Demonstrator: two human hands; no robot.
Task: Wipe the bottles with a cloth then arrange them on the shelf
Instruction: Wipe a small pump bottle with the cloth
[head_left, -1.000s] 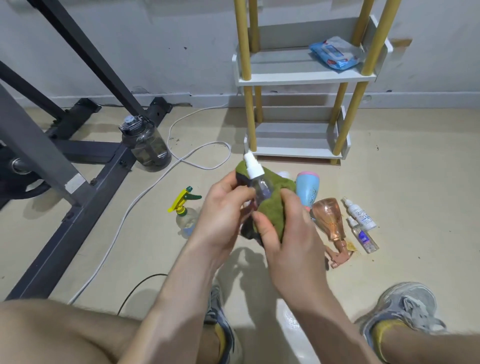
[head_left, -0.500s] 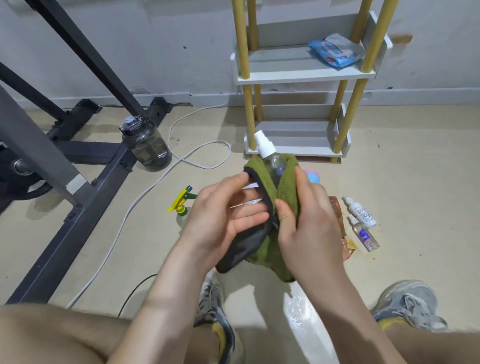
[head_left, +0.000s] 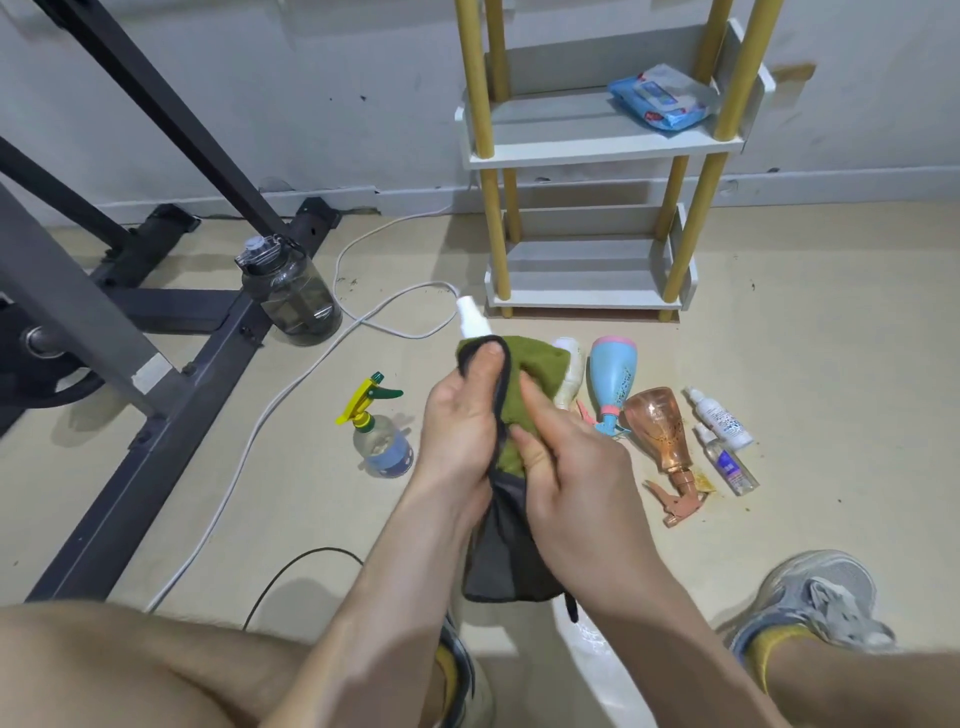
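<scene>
Head view: both hands meet in the middle of the frame, above the floor (head_left: 779, 364), around a green cloth (head_left: 537, 364) with a dark underside. The cloth is wrapped round a small spray bottle (head_left: 471, 319), and only the bottle's white cap pokes out at the top. The left hand (head_left: 460, 426) curls round the wrapped bottle, its thumb pressed on the cloth's dark edge. The right hand (head_left: 566, 467) pinches the green side between its thumb and long fingers. The cloth's loose end hangs down between the wrists. Just to the right, 5 bottles lie on the floor: a cream bottle (head_left: 571, 376) partly behind the cloth, a blue bottle (head_left: 613, 379), a pink trigger bottle (head_left: 657, 431), a white spray bottle (head_left: 719, 418) and a clear bottle with a purple label (head_left: 730, 465). To the left of the hands a yellow-and-green trigger bottle (head_left: 382, 441) stands apart. Beyond them the shelf (head_left: 597, 153) stands against the wall, with 2 tiers in view. The upper tier holds a blue pack of wipes (head_left: 662, 98). Further left a dark water jug (head_left: 291, 293) stands beside a black metal frame (head_left: 156, 364), and a white cable (head_left: 291, 395) trails past them.
</scene>
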